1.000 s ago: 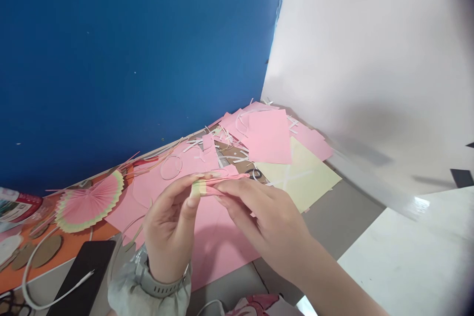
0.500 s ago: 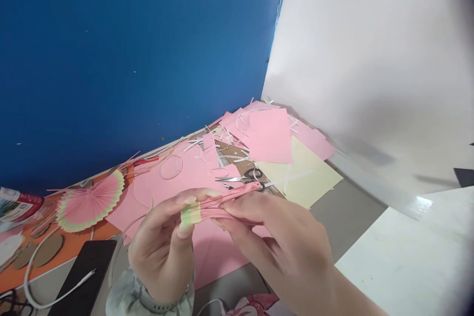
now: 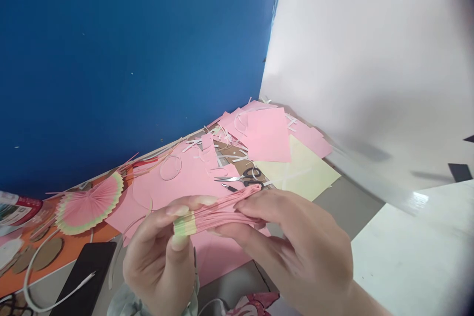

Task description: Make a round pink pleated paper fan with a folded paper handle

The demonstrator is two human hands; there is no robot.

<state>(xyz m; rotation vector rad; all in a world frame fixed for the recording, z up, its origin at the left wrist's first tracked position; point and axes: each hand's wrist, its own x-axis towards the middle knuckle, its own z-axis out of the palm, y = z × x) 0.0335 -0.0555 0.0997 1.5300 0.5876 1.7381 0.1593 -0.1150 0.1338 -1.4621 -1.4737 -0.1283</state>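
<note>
Blue wall [image 3: 129,59] spans upper left of frame. Pleated paper bundle [image 3: 218,215] at lower centre, pink with yellow-green end. Status: pleats look complete; bundle compact, not opened out. Person's left hand [image 3: 159,252]: fingers above, thumb below, pinching yellow-green end. Right hand [image 3: 303,242]: enters from lower right, fingers bent, pinching pink length. Scissors [image 3: 231,178] behind bundle; opened paper fan [image 3: 91,202] at left.

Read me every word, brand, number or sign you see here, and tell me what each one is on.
No text can be read for certain.
Red-and-white container at the left edge: its label seems to carry print, too small and blurred to read.
Folded paper held by the left hand and right hand: no lettering shows.
Scissors: no readable marking.
</note>
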